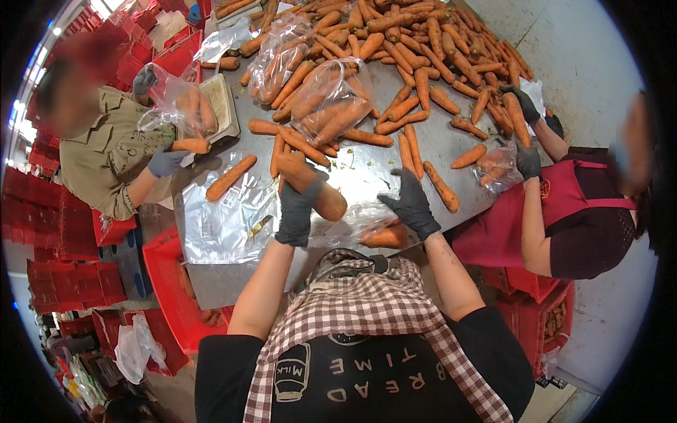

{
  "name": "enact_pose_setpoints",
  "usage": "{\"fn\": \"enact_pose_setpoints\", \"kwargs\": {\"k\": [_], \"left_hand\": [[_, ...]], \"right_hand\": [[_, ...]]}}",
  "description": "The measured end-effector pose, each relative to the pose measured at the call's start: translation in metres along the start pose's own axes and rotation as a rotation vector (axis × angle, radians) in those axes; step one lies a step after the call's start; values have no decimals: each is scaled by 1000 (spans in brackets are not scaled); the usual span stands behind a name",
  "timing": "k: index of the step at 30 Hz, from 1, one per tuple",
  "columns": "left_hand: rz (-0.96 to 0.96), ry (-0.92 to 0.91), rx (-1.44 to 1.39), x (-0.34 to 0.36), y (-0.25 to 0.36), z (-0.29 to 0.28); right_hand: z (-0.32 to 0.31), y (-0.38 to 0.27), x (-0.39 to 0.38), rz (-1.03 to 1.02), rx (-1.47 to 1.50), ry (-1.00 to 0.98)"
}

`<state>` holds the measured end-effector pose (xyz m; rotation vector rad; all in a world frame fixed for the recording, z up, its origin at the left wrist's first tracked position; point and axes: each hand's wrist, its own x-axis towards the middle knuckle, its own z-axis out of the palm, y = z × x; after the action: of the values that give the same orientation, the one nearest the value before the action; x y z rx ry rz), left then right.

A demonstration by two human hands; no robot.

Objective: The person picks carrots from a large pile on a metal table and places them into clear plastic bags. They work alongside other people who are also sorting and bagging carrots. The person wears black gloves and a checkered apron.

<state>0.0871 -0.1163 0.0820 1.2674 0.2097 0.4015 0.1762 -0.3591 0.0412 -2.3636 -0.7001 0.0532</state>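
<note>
My left hand (299, 206) grips a stiff-looking carrot (330, 204) over the near side of the table (220, 278); I'd hold its thick middle. The bag (356, 224), just right, should be limp, slippery; whether my right hand (413, 204) pinches it, I can't tell.

A produce-packing workroom, by the look of it: a metal table (472, 196) bears a great heap of loose carrots (416, 42) and clear plastic bags (331, 99) of them. Red crates (74, 287) stand stacked on the left (others, some holding carrots, sit near the table), and gloved co-workers, one in a magenta apron (518, 211), handle carrots alongside.
</note>
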Motion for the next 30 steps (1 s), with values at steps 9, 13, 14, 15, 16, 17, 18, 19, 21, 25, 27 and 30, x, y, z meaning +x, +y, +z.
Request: {"fn": "enact_pose_setpoints", "kwargs": {"k": [9,13,14,15,16,17,18,19,21,25,27,30], "left_hand": [[-66,-618,977,-24,-73,26],[-220,-785,1313,-23,-104,3],[-229,-799,1346,-22,-104,4],[-256,-809,1370,-21,-104,4],[-283,-820,1395,-20,-103,5],[-305,-839,1415,-18,-100,9],[-333,-780,1417,-19,-107,5],[-183,-786,1254,-20,-127,-13],[-74,-808,1139,-19,-148,-34],[-250,-937,1383,-15,-48,-2],[-290,-886,1320,-17,-27,1],[-218,-652,978,-27,-13,-15]], "right_hand": [[28,18,-5,238,169,-57],[2,-6,-3,207,233,30],[2,-6,-5,234,227,45],[3,-5,-9,225,273,2],[5,-3,-13,217,318,-40],[4,-1,-17,214,359,-77],[-3,-4,-19,46,338,-92],[-14,-10,-18,115,470,-138],[-41,-18,-14,275,719,-218],[-50,68,-17,448,783,223],[-56,85,-32,380,559,123],[-51,72,-53,152,258,-166]]}}
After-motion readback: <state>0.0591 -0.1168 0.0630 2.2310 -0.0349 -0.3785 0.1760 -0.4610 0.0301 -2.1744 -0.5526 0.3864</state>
